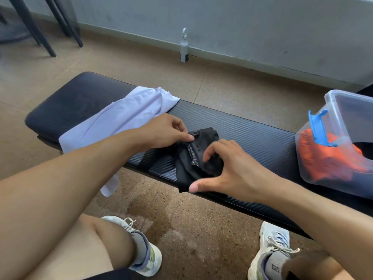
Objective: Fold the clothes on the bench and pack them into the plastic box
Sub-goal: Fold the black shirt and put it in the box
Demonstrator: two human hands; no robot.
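Observation:
A small black garment with a speckled grey band lies bunched on the black bench, at its near edge. My left hand pinches the garment's upper left corner. My right hand presses on its right side, fingers curled into the cloth and thumb stretched along the bench edge. A white garment lies spread on the bench to the left, one end hanging over the near edge. The clear plastic box with a blue latch stands at the bench's right end, holding orange and dark clothes.
A white bottle stands on the floor by the far wall. Dark chair legs are at the top left. My knees and two white shoes are below the bench, on speckled brown floor.

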